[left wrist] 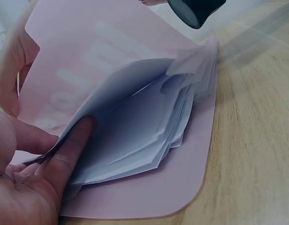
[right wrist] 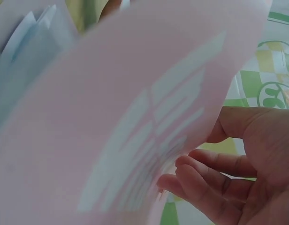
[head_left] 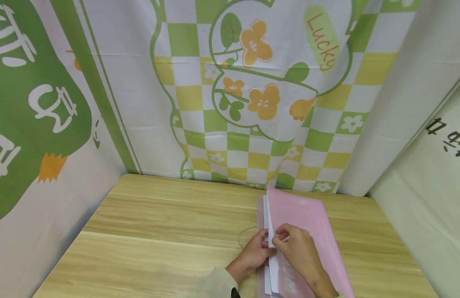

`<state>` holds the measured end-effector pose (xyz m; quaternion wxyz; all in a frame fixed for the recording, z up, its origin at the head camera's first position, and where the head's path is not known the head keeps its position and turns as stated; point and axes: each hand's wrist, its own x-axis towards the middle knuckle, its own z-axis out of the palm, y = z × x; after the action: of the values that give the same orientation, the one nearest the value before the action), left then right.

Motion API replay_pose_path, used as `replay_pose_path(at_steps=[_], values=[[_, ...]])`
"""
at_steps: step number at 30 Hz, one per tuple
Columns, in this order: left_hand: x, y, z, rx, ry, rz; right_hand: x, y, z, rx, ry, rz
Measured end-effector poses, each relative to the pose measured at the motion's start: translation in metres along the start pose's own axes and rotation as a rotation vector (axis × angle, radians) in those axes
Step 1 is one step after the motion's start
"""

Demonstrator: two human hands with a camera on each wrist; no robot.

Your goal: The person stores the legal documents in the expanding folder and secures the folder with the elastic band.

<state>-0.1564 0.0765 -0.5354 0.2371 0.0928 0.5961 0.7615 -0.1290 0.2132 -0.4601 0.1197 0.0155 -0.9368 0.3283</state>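
Observation:
A pink translucent folder with a stack of white paper sheets inside lies at the right of the table, its cover partly raised. My left hand is at the folder's left side; in the left wrist view its fingers and thumb pinch the edge of an upper sheet, which bows up over the stack. At the cover's edge, my right hand pinches the pink plastic. The right wrist view shows that hand's fingertips at the cover, which bends and bears white lettering.
The wooden table reaches back to a green and yellow checked curtain. A thin cord loop lies left of the folder. Printed cloth walls stand on both sides. A black rounded object shows at the top of the left wrist view.

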Motion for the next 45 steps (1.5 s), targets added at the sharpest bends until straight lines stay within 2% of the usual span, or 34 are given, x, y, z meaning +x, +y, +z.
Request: replay_pose_path(at_steps=[8,17,22,29,36,45], values=[[-0.002,0.000,0.002,0.117,0.009,0.006,-0.002,0.000,0.005,-0.032,-0.014,-0.037],[-0.002,0.001,0.002,0.183,0.008,0.023,-0.003,-0.001,0.006,-0.014,-0.030,-0.051],[-0.003,0.002,0.000,0.175,-0.006,0.022,-0.002,0.000,0.007,-0.033,-0.030,-0.035],[-0.007,0.002,-0.003,0.081,-0.038,0.022,-0.004,0.001,0.007,-0.068,-0.026,-0.034],[-0.013,0.007,-0.012,0.098,-0.080,0.027,-0.005,0.004,0.005,-0.114,-0.054,-0.081],[-0.023,0.018,-0.027,0.088,-0.127,-0.010,-0.006,0.016,-0.005,-0.069,-0.081,-0.104]])
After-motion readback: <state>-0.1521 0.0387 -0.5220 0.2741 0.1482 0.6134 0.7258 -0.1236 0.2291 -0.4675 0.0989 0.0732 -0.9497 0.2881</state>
